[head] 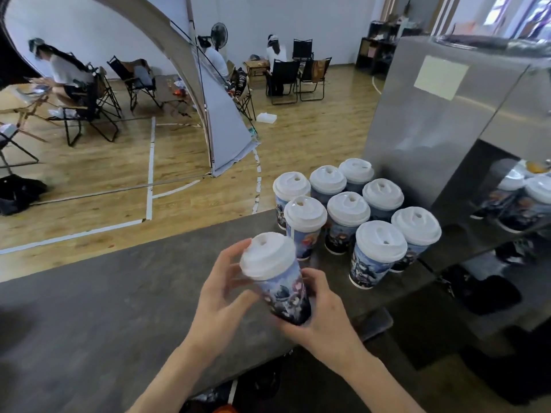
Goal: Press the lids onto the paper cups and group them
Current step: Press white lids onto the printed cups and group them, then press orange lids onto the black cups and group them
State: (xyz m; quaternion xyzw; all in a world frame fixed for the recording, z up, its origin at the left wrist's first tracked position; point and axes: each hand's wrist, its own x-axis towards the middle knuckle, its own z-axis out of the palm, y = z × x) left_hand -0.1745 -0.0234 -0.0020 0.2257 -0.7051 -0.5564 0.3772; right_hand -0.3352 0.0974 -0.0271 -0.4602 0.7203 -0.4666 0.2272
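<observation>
I hold a printed paper cup point(284, 293) tilted above the dark counter point(104, 308), with a white lid point(267, 254) on its top. My right hand point(322, 317) grips the cup's lower body. My left hand point(222, 290) is on the cup's left side, its fingers at the lid's rim and its thumb on the cup wall. Behind and to the right stands a tight group of several lidded cups point(348, 210) on the counter, all upright.
A large steel machine point(447, 120) stands right beside the cup group at the counter's right end. Beyond the counter's far edge lies a wooden floor point(149, 174) with folding chairs, a tent and seated people.
</observation>
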